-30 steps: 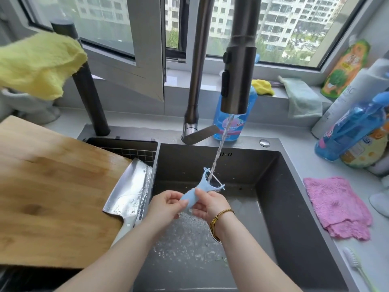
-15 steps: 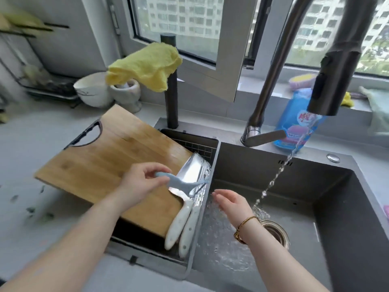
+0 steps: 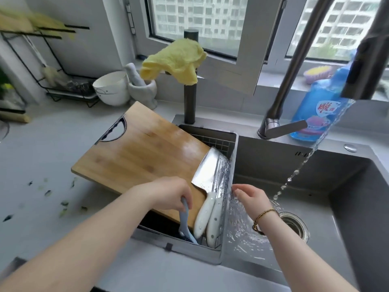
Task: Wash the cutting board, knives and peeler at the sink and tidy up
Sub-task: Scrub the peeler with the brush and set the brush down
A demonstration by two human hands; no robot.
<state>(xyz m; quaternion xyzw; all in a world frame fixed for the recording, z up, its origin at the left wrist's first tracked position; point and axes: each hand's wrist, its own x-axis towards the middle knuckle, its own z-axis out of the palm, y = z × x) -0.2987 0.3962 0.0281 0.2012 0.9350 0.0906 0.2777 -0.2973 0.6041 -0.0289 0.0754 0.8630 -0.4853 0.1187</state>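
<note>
The wooden cutting board [image 3: 139, 152] leans across the narrow drain compartment [image 3: 229, 165] left of the sink basin [image 3: 347, 203]. Two white-handled knives lie on its right side: a wide cleaver [image 3: 207, 171] and a second knife [image 3: 214, 220] beside it. My left hand [image 3: 168, 194] grips the light blue peeler [image 3: 185, 226] by its upper end, with the peeler's lower end down in the compartment at the board's front edge. My right hand [image 3: 250, 197] hovers open over the basin, holding nothing. Water runs from the tap [image 3: 362, 66] into the basin.
A yellow cloth [image 3: 174, 60] hangs on a dark post behind the board. A white bowl [image 3: 111, 87] and a mortar [image 3: 143, 87] stand at the back left, a blue detergent bottle [image 3: 320, 110] by the tap. Green scraps [image 3: 63, 205] lie on the counter at left.
The peeler went from both hands under the running water to my left hand alone, then left and down into the drain compartment. My right hand let go and stayed over the basin.
</note>
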